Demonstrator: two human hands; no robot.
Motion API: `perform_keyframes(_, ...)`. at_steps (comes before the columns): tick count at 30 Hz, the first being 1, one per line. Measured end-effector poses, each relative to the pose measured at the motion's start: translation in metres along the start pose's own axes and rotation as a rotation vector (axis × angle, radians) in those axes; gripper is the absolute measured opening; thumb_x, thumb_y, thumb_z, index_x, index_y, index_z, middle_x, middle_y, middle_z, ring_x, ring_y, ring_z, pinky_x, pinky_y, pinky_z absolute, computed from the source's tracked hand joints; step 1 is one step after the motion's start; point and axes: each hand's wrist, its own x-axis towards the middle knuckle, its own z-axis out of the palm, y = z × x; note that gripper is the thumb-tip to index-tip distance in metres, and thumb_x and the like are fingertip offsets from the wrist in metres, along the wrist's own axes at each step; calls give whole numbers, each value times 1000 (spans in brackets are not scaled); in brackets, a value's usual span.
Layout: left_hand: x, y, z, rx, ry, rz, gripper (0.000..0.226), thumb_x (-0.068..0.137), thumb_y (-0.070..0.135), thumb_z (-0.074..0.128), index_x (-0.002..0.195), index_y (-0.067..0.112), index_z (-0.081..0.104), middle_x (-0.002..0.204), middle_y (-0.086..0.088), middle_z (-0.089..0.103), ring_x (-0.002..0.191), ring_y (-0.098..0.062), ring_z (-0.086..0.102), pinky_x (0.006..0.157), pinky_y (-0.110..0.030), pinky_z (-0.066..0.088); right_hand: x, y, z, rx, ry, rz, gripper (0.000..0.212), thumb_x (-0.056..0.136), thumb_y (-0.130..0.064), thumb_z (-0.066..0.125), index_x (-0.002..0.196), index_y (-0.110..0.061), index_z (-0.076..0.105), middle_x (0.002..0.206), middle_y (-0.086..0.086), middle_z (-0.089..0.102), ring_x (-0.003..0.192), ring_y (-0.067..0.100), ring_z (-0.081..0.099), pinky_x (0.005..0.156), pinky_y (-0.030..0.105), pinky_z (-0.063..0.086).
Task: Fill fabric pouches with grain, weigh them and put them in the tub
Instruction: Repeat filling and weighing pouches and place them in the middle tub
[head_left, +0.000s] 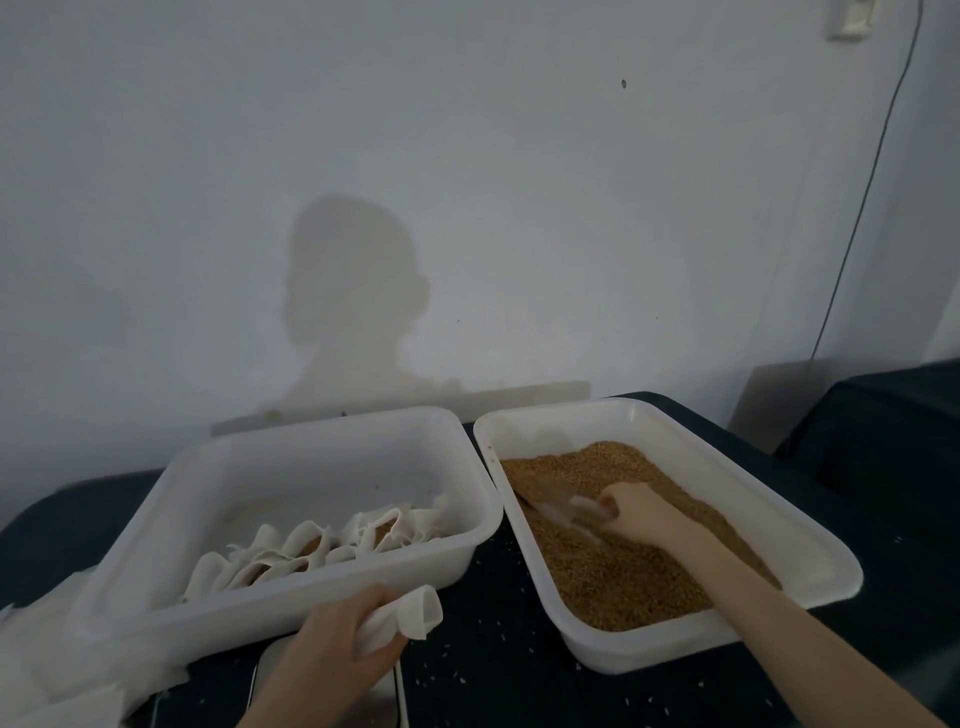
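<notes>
Right hand (631, 506) gripping clear scoop (563, 512) in grain (613, 566), left hand (337, 644) pinching empty pouch (402, 618) open; filling step, next probably careful pour into pouch mouth.

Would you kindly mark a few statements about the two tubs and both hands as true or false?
1. The right hand holds a clear scoop in the grain. True.
2. The left hand is empty. False: it grips a white fabric pouch, mouth open.
3. The left tub holds grain only. False: filled pouches lie in it.
4. The two tubs stand side by side on a dark table. True.
5. The grain tub is brim-full. False: bare wall shows above the grain.
</notes>
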Motion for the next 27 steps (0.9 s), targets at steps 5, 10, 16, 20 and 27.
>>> perform_keyframes(5, -1, 1, 1, 23, -10, 2, 23, 85, 37, 63, 82, 53, 48, 72, 16, 61, 68, 3, 55, 68, -10, 45, 11, -10, 3, 13, 53, -42, 32, 92, -25, 60, 64, -18, 47, 65, -4, 48, 56, 9, 47, 52, 17, 35)
perform_keyframes(10, -2, -1, 5, 14, -29, -1, 16, 86, 37, 63, 102, 40, 62, 79, 21, 60, 76, 3, 55, 75, -9, 43, 21, -24, 0, 32, 145, -85, 20, 98, -26, 50, 85, -17, 62, 79, -1, 59, 73, 18, 59, 67, 30, 49)
perform_keyframes(16, -3, -5, 5, 34, -4, -27, 28, 87, 37, 63, 113, 27, 63, 76, 19, 56, 72, 4, 51, 72, -6, 40, 22, -13, 5, 138, 118, -82, 25, 100, -19, 44, 115, -10, 61, 104, 8, 66, 84, 20, 60, 69, 26, 43)
perform_keyframes(20, -7, -5, 1, 16, 3, -60, 25, 87, 35, 63, 111, 27, 64, 80, 15, 62, 76, 0, 56, 74, -11, 44, 15, -8, -4, 224, 108, -63, 32, 102, -30, 43, 127, -13, 53, 114, 5, 63, 91, 18, 60, 79, 28, 47)
perform_keyframes(27, -8, -3, -6, 33, 24, -150, 24, 93, 38, 56, 116, 29, 58, 110, 9, 62, 107, -9, 58, 95, -21, 42, -5, 2, -13, 333, 153, -93, 38, 99, -38, 45, 131, -18, 50, 120, 2, 60, 87, 16, 59, 78, 29, 48)
